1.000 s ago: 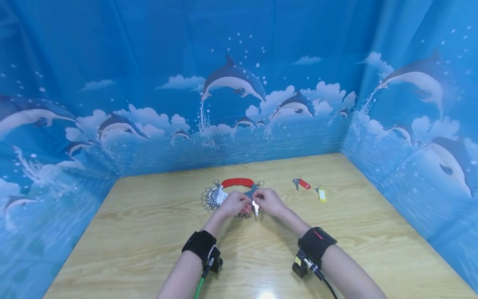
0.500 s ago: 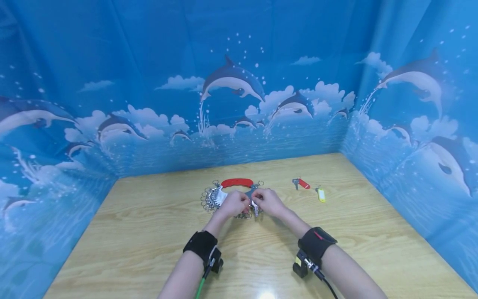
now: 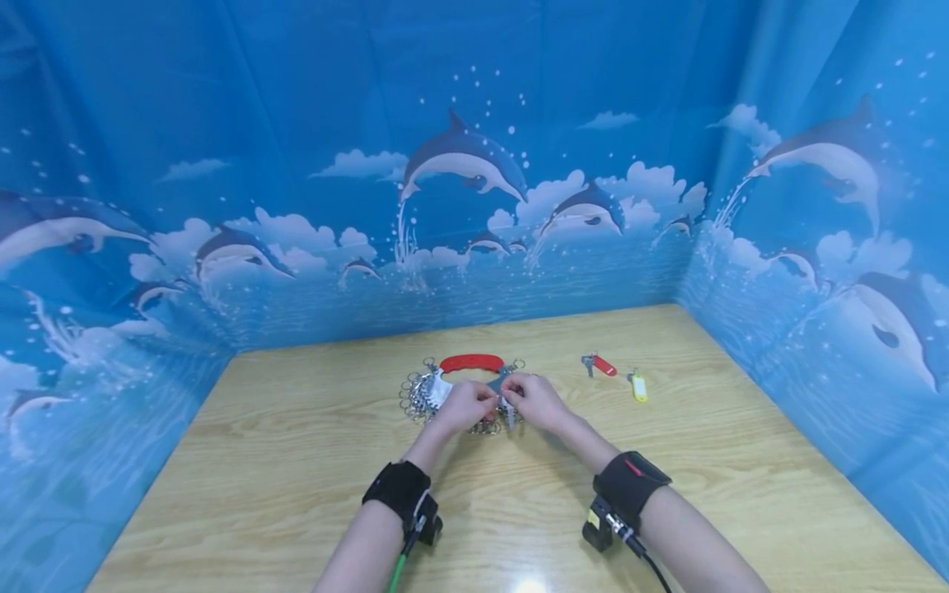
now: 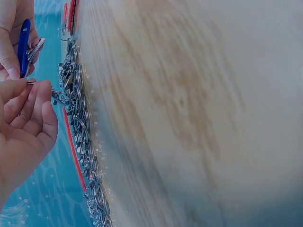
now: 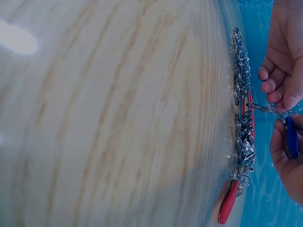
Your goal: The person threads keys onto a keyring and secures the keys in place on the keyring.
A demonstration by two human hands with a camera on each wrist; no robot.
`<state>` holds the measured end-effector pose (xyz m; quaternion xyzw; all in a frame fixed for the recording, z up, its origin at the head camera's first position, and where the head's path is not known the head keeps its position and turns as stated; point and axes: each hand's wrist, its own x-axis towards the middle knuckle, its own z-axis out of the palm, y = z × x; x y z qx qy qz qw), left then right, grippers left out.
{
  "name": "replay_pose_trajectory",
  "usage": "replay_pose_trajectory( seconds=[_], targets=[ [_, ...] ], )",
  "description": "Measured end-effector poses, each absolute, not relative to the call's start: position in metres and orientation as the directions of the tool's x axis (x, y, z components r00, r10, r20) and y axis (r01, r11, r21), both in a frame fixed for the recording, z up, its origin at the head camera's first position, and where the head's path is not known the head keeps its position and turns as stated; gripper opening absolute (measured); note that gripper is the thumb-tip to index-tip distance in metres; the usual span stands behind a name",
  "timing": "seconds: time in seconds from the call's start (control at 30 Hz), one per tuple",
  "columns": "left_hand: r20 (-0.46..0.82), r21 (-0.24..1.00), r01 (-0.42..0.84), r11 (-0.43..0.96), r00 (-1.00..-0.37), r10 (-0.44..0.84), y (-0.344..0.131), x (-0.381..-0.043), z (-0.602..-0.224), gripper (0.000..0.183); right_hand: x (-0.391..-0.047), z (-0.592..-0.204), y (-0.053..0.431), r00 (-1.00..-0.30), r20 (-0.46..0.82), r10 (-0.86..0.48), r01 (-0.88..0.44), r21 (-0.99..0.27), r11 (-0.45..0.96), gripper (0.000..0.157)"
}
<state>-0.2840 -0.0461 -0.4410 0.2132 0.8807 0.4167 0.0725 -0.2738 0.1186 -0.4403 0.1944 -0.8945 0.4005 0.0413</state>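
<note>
My left hand (image 3: 465, 403) pinches a small metal ring (image 4: 31, 82) between thumb and fingertip. A short clasp (image 4: 60, 97) links that ring to a large bunch of metal key rings (image 3: 418, 397). My right hand (image 3: 535, 400) pinches a blue key tag (image 5: 292, 137), with silver keys (image 4: 36, 49) hanging from it. Both sets of fingertips meet closely in front of the bunch, and the tag's own ring is mostly hidden between them. Behind the hands lies a red grip (image 3: 471, 362), part of the metal holder that carries the rings.
To the right on the wooden table (image 3: 296, 461) lie a red key tag (image 3: 604, 365) with keys and a yellow key tag (image 3: 639, 387). A blue dolphin-print curtain (image 3: 311, 165) encloses the table's back and sides.
The keys under my right hand have swung and now look darker and narrower. My left fingers have closed up slightly. Both arms stay nearly where they were.
</note>
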Motion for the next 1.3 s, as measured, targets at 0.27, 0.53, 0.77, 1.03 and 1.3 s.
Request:
replay_pose_trajectory(
  seconds=[0.27,0.53,0.77,1.03,1.3],
  targets=[
    [0.034,0.759,0.290,0.583,-0.912,0.410,-0.045,-0.285,-0.441,0.019,-0.277,-0.444,0.121,-0.903,0.251,-0.348,-0.421,-0.678,0.603,0.005],
    [0.047,0.757,0.288,0.587,-0.919,0.391,-0.045,-0.286,-0.443,0.019,-0.278,-0.442,0.121,-0.890,0.260,-0.374,-0.448,-0.649,0.615,0.006],
    [0.048,0.757,0.291,0.585,-0.918,0.394,-0.045,-0.287,-0.443,0.018,-0.281,-0.444,0.123,-0.916,0.225,-0.332,-0.394,-0.660,0.639,0.006],
    [0.047,0.762,0.294,0.577,-0.914,0.403,-0.045,-0.289,-0.438,0.018,-0.282,-0.440,0.125,-0.871,0.281,-0.403,-0.485,-0.616,0.621,0.005],
    [0.029,0.755,0.286,0.590,-0.914,0.405,-0.042,-0.287,-0.440,0.017,-0.280,-0.443,0.129,-0.865,0.252,-0.434,-0.488,-0.627,0.607,0.006]
  ],
)
